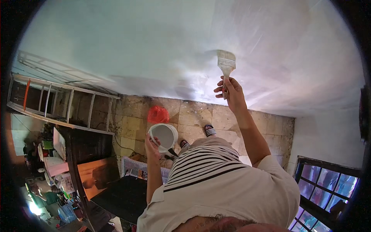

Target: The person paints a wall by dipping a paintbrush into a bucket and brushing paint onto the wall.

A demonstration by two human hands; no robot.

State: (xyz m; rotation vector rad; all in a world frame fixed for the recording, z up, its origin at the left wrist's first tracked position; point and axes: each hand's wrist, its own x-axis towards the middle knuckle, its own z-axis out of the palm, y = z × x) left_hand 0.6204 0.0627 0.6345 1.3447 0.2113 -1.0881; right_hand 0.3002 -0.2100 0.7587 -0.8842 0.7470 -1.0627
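My right hand (234, 94) grips the handle of a wide paintbrush (226, 62), its bristles turned up towards the pale wall (139, 43). Whether the bristle tips touch the wall, I cannot tell. Down at waist height, my left hand (153, 146) holds a white plastic bucket (175, 134) by its rim, fingers curled over the inside edge. Greyish-white stuff, seemingly paint, shows within the bucket. The wall looks patchy, with lighter streaks around and to the right of the brush.
An aluminium ladder (69, 105) stands at the left by the wall. On the tiled floor (194, 116) lies a red plastic bag (158, 114), near my sandalled feet. Dark furniture (124, 194) and household clutter fill the lower left. A barred window (321, 182) is at the right.
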